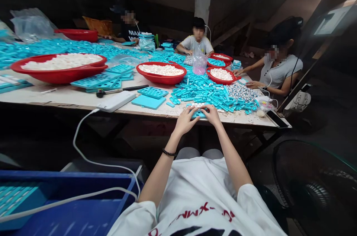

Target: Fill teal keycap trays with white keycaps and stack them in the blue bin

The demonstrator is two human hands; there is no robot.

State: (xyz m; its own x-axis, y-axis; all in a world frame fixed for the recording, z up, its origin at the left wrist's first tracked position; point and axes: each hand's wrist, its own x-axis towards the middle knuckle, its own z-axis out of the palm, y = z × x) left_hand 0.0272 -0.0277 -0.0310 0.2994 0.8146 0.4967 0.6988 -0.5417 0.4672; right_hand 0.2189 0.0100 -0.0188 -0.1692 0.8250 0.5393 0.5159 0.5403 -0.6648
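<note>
At the table's front edge lies a small blue slotted tray (199,114), a row of white pieces (198,105) along its far side. My left hand (185,120) grips the tray from the left, its fingers bent over the far side by the white pieces. From the right, my right hand (212,114) closes on the same tray, fingertips at the far right corner. The fingers partly hide the tray, so I cannot tell whether a loose piece is between them. Just beyond my hands spreads a heap of blue sticks (205,89).
Red bowls of white pieces (161,74) (58,72) stand on the table (119,107). Left are blue slotted trays (153,92), a black-handled tool (119,90) and a white power strip (117,101). A phone (276,119) lies right. Below are a blue crate (92,176) and a fan (315,191). Three people sit around the table.
</note>
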